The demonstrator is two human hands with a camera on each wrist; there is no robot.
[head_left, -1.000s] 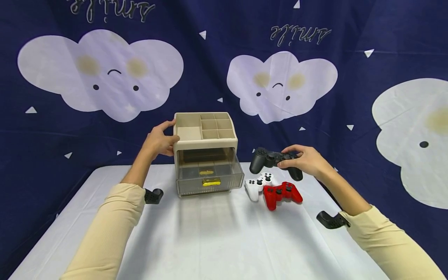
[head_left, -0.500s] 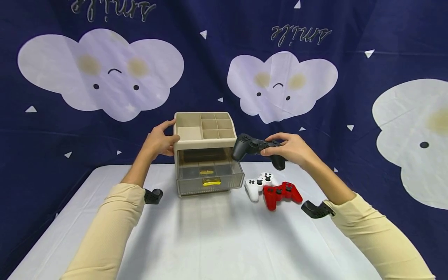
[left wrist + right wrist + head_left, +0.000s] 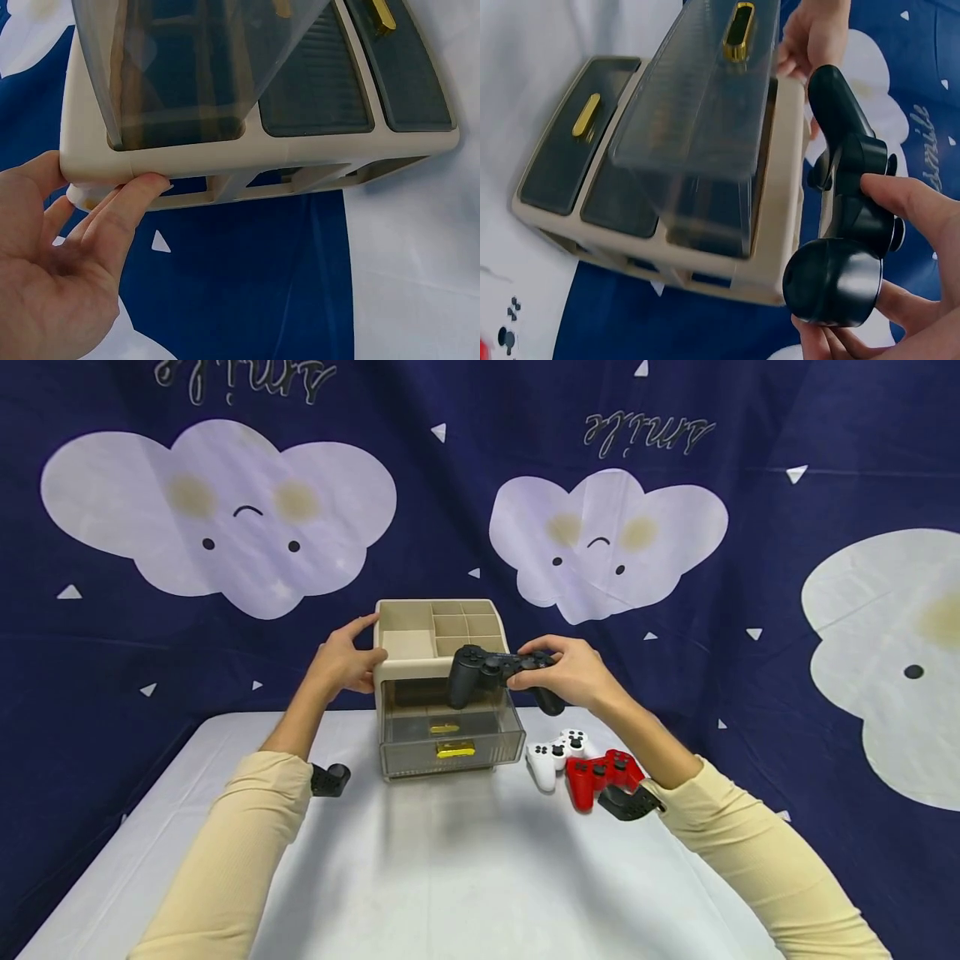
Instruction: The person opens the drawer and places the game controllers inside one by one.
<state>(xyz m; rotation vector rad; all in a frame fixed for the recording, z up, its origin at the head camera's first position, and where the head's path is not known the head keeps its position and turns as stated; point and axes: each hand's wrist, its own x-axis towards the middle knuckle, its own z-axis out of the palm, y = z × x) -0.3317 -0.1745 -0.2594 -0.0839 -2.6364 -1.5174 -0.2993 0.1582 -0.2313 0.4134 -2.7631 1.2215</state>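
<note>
A black game controller hangs in the air in front of the organizer's upper part, gripped by my right hand at its right half. The cream desktop drawer organizer stands on the table with its clear top drawer pulled out. In the right wrist view the controller is beside that drawer, thumb on one side and fingers on the other. My left hand holds the organizer's upper left edge. In the left wrist view, the left hand's fingers press along the cream side frame.
To the right of the organizer lie a white controller and a red controller on the white tabletop. A dark blue cloth with clouds hangs behind. Two lower drawers of the organizer are pushed in.
My right hand has carried the black controller leftward and up from above the other controllers to over the open drawer. The left hand has stayed on the organizer.
</note>
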